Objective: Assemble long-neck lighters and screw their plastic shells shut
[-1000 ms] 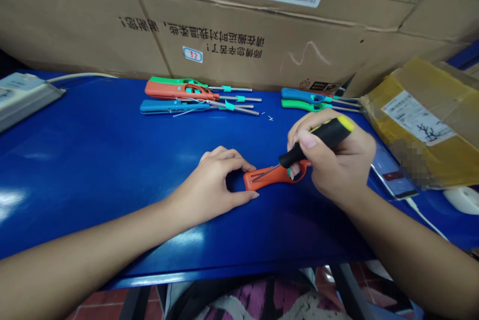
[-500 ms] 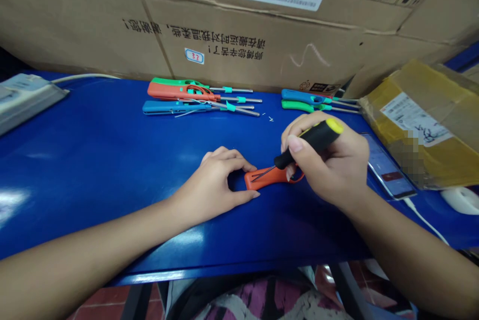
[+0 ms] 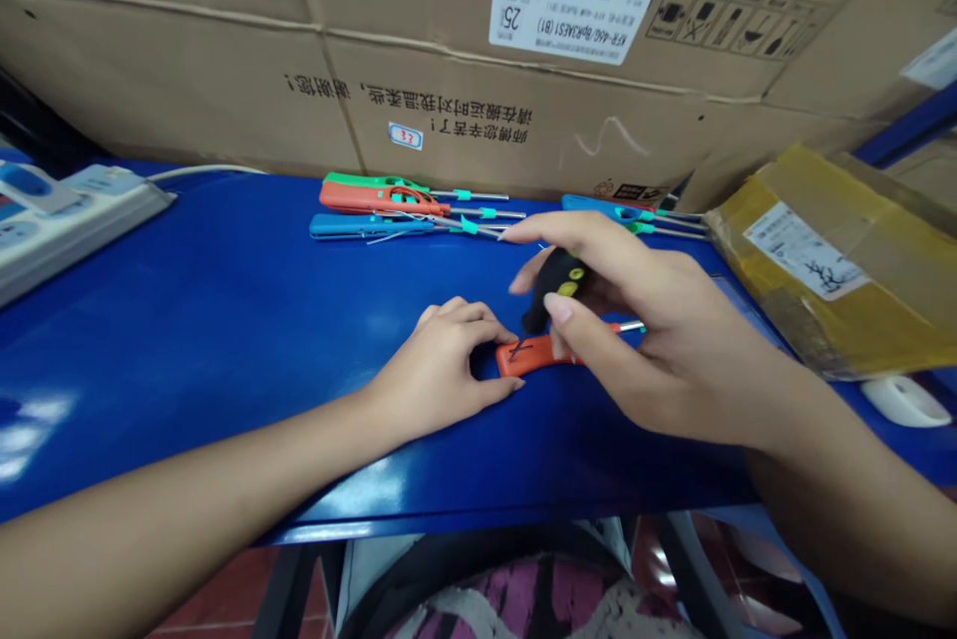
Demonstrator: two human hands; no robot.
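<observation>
An orange gas lighter [image 3: 534, 356] with a metal barrel lies on the blue tabletop, its middle partly covered by my fingers. My left hand [image 3: 438, 360] pinches the lighter's handle end between thumb and fingers. In my right hand [image 3: 650, 330] is a screwdriver [image 3: 554, 288] with a black and yellow handle, held tilted between thumb and fingers with the index finger raised. The thin shaft of the screwdriver points down at the slot in the lighter's handle. Whether its tip touches the lighter is hard to see.
Beyond my hands lie green, orange and blue lighters [image 3: 366, 226], with more lighters [image 3: 598, 207] behind my right hand. A large cardboard box [image 3: 224, 91] backs the table [image 3: 246, 330]. At left sits a power strip [image 3: 97, 220]; at right, a taped parcel [image 3: 882, 250] and a white mouse [image 3: 904, 402].
My right hand has turned, bringing the screwdriver handle more upright, and its index finger has lifted off. The left hand keeps its hold on the lighter. The camera view has shifted slightly.
</observation>
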